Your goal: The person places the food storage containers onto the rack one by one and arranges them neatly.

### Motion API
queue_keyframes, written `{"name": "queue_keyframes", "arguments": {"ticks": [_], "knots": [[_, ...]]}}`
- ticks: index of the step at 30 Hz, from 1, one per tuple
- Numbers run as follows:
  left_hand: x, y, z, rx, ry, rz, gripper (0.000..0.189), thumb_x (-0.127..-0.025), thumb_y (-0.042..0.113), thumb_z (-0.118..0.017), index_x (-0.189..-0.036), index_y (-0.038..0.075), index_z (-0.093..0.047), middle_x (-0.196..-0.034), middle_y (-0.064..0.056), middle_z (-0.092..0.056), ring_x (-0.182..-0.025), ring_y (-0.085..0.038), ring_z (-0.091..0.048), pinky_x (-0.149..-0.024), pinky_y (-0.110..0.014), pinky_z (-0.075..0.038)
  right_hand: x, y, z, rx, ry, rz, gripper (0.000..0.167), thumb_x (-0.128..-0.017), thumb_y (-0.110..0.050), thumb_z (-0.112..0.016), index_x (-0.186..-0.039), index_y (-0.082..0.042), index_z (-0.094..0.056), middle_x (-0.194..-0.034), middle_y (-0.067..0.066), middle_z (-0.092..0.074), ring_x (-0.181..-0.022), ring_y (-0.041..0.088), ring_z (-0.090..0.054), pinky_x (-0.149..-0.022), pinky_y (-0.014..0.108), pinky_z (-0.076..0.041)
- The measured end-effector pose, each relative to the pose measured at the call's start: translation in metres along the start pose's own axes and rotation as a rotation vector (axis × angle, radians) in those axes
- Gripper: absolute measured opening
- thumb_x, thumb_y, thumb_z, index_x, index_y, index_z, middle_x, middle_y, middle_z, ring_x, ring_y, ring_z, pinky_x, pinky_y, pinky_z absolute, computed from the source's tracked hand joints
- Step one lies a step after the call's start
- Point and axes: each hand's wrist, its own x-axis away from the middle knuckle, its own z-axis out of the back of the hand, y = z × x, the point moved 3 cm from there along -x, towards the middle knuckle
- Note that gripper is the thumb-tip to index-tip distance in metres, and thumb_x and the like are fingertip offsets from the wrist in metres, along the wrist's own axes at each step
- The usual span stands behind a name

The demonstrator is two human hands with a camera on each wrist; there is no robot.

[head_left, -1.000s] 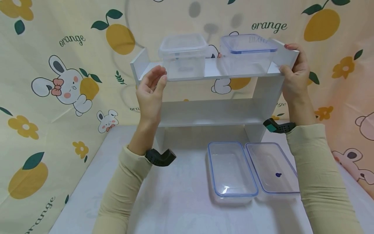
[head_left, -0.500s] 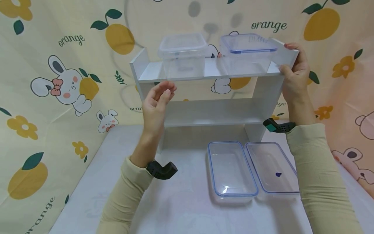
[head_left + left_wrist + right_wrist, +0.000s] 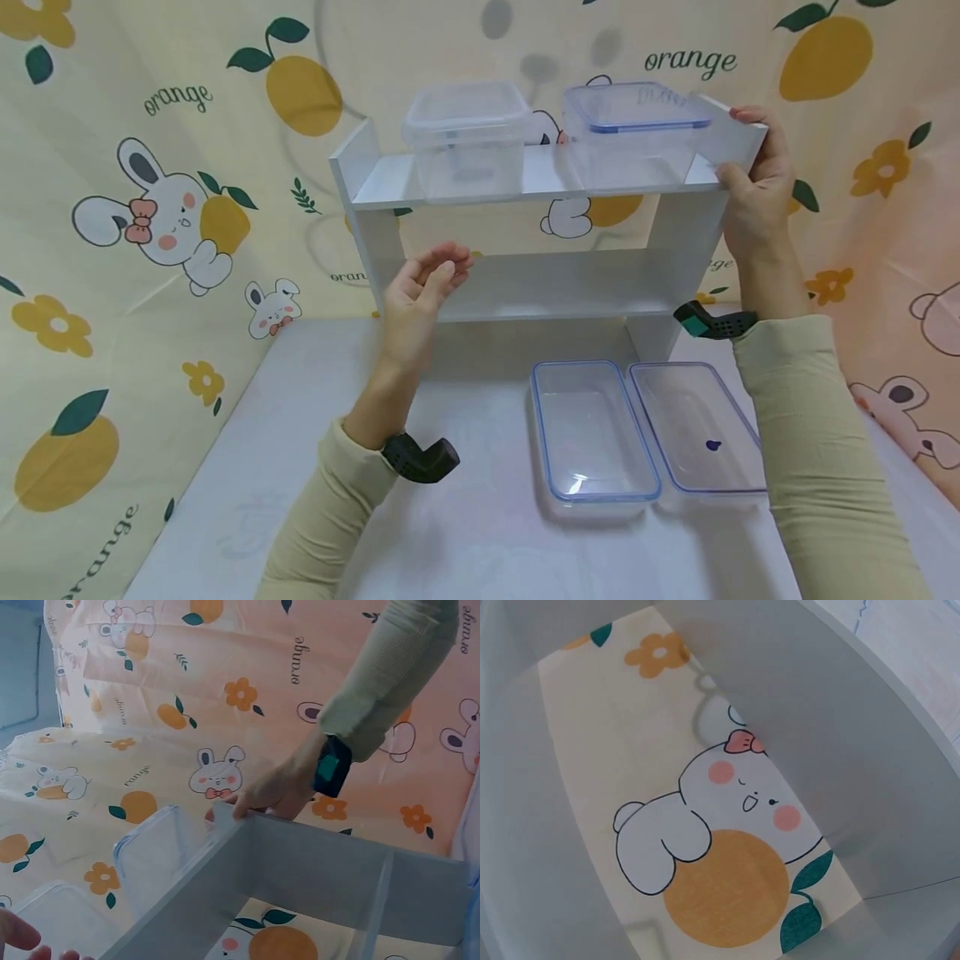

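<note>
A white shelf unit (image 3: pixel 562 283) stands on the table, with two clear plastic food containers on its top board. The left food container (image 3: pixel 468 167) has a clear lid; the right one (image 3: pixel 637 154) has a blue-edged lid. My right hand (image 3: pixel 761 192) grips the upper right side panel, thumb in front; the left wrist view also shows this hand (image 3: pixel 274 791) at the panel's corner. My left hand (image 3: pixel 420 300), fingers loosely bent and holding nothing, is raised before the shelf's left part. Its fingertips (image 3: pixel 19 930) show at the lower left of the left wrist view.
Two blue-rimmed clear containers lie side by side on the white table (image 3: pixel 450 533): one nearer the middle (image 3: pixel 596 433), another (image 3: pixel 697 425) with a dark blue mark, partly behind the right sleeve. A patterned cloth (image 3: pixel 172 333) hangs behind. The right wrist view looks through a shelf compartment (image 3: pixel 870 735).
My left hand has left the front edge of the top board's left end and moved down and slightly right. The right hand keeps its grip on the side panel; the containers stay put.
</note>
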Motion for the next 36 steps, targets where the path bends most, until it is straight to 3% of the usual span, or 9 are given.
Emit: {"name": "queue_keyframes", "arguments": {"ticks": [13,20,28,36], "knots": [[0.018,-0.034,-0.006,-0.013,-0.061,0.108,0.026,-0.095,0.002,-0.050,-0.118,-0.010,-0.053,-0.101,0.003,-0.068,-0.096,-0.006,-0.068,-0.093,-0.021,-0.054,-0.001,0.000,0.001,-0.021,-0.004,-0.002,0.043,-0.085,0.024,-0.043,-0.112,-0.006,-0.058,-0.133,0.009,-0.049,-0.127,0.024,-0.040,-0.116,0.035,-0.038],[0.028,-0.052,-0.006,0.005,-0.053,0.168,0.026,-0.095,0.001,-0.049,-0.117,-0.012,-0.052,-0.093,0.009,-0.067,-0.092,-0.003,-0.068,-0.091,-0.019,-0.054,-0.001,0.001,0.000,-0.033,-0.022,0.008,0.043,-0.085,0.025,-0.042,-0.111,-0.006,-0.057,-0.132,0.009,-0.050,-0.127,0.025,-0.041,-0.117,0.037,-0.038],[0.037,-0.071,0.000,0.014,-0.027,0.213,0.026,-0.095,0.001,-0.050,-0.118,-0.012,-0.052,-0.094,0.007,-0.067,-0.094,-0.006,-0.068,-0.090,-0.019,-0.054,-0.001,0.000,-0.001,-0.014,-0.003,-0.006,0.042,-0.085,0.023,-0.044,-0.113,-0.006,-0.056,-0.137,0.011,-0.047,-0.129,0.025,-0.041,-0.117,0.036,-0.038],[0.051,-0.100,0.003,-0.017,-0.030,0.307,0.026,-0.095,0.001,-0.051,-0.118,-0.011,-0.053,-0.096,0.005,-0.068,-0.091,-0.004,-0.068,-0.088,-0.019,-0.056,-0.001,0.000,0.000,-0.014,0.003,-0.012,0.043,-0.085,0.024,-0.043,-0.113,-0.006,-0.057,-0.136,0.009,-0.048,-0.130,0.024,-0.041,-0.116,0.034,-0.039]]}}
